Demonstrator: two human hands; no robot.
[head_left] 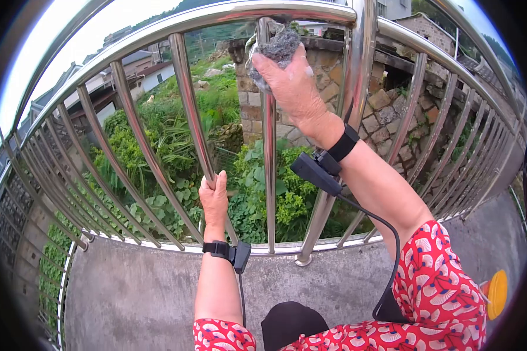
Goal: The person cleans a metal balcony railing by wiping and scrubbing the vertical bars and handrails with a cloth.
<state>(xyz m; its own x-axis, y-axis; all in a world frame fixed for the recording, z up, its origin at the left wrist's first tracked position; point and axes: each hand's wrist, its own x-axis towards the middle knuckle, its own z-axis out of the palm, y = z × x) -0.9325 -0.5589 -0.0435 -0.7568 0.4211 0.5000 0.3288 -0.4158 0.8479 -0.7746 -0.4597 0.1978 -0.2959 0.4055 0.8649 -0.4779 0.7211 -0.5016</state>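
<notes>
The wad [280, 48], grey and fuzzy with pale, wet-looking parts, is wrapped against an upright bar [270, 146] of the railing, just under the top rail [228, 10]; the right hand [301, 90] grips it, thumb on the left and fingers curled over toward the far side, the arm reaching up and forward from the lower right. The left hand [215, 202] is lower, closed round the next bar [194, 111] to the left, thumb pointing up, forearm nearly upright; each wrist wears a black strap, with a cable running back from it.

The floor [134, 286] is grey, stained concrete, meeting the railing's bottom rail; beyond are green plants [158, 134], a stone wall [386, 117] and houses; a thick post [361, 64] rises to the right of the right hand; a yellow thing [497, 294] sits at the far right, too partial to name.

The right fingertips are mostly hidden by the wad; the left hand's fingers are largely behind its bar; a dark rounded shape [292, 324] at the bottom is cut off; the corners are black.
</notes>
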